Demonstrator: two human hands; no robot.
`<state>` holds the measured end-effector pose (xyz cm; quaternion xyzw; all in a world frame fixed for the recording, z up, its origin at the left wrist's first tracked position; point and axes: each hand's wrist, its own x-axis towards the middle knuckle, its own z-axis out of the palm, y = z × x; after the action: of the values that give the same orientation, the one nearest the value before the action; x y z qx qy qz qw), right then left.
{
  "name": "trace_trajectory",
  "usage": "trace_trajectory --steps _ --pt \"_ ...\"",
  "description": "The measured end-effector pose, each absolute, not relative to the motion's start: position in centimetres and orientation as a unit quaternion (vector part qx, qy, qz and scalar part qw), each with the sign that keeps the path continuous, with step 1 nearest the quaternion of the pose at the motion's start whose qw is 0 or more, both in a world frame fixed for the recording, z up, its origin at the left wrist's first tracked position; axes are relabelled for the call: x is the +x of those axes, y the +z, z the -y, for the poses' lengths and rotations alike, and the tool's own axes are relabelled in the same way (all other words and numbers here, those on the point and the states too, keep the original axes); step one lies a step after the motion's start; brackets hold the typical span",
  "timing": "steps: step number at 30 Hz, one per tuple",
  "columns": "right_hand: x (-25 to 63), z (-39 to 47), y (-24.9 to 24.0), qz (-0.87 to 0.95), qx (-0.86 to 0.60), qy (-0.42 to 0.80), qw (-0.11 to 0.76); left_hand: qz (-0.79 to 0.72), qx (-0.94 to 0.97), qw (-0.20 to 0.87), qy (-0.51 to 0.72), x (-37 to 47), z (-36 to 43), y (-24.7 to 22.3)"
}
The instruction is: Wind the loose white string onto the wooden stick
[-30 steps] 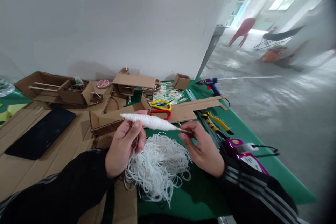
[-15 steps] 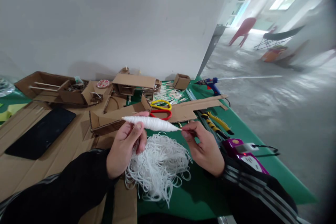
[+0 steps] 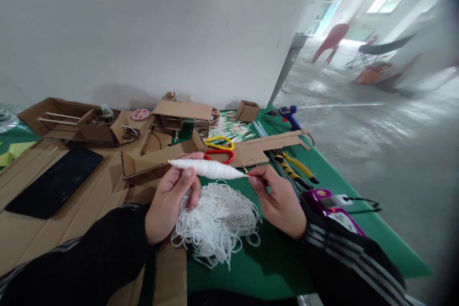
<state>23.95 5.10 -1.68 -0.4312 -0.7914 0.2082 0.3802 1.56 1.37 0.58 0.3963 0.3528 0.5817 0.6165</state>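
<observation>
While yellowish paper (image 3: 16, 152) lies at the far left of the frame, a black flat device (image 3: 55, 182) rests just right of it and lower, on flattened cardboard (image 3: 116, 165). Above the device, in the upper left of the bench (image 3: 380, 244), an open cardboard box (image 3: 64, 124) holds two thin sticks, and a red-and-white disc (image 3: 140, 114) lies to its right.

Left of centre, the left hand (image 3: 168, 201) grips the thread-wound stick (image 3: 211, 169), its thumb pressed on the white winding near the left end and its other fingers curled behind and below. The wound stick spans the middle of the frame nearly level, its right end slightly lower. Under it, a loose heap of white cord (image 3: 218, 224) lies on the green surface, and just beyond it are scissors (image 3: 219, 155) with one yellow and one red handle.

Right of centre, the right hand (image 3: 278, 201) pinches the stick's bare right tip between thumb and forefinger. Past that hand sit a blue glue gun (image 3: 289, 115), higher up, yellow-and-black pliers (image 3: 296, 172) and, lower right, a purple power strip (image 3: 333, 208) with a plug in it.
</observation>
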Motion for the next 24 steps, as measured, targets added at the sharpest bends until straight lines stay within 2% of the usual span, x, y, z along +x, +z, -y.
trace_trajectory --steps 4,10,18,24 --pt "24.0 -5.0 -1.5 0.803 -0.424 0.203 0.365 -0.340 0.392 0.635 0.572 1.6 -1.3 0.5" --pt "23.7 -4.6 -1.8 0.777 -0.404 0.275 0.396 -0.317 0.397 0.644 0.572 1.7 -1.2 0.2" --pt "23.7 -4.8 -1.7 0.802 -0.411 0.196 0.386 -0.287 0.385 0.681 0.553 2.0 -0.8 -0.3" --pt "23.6 -4.4 -2.0 0.775 -0.397 0.276 0.405 -0.288 0.390 0.682 0.547 2.1 -0.7 -0.5"
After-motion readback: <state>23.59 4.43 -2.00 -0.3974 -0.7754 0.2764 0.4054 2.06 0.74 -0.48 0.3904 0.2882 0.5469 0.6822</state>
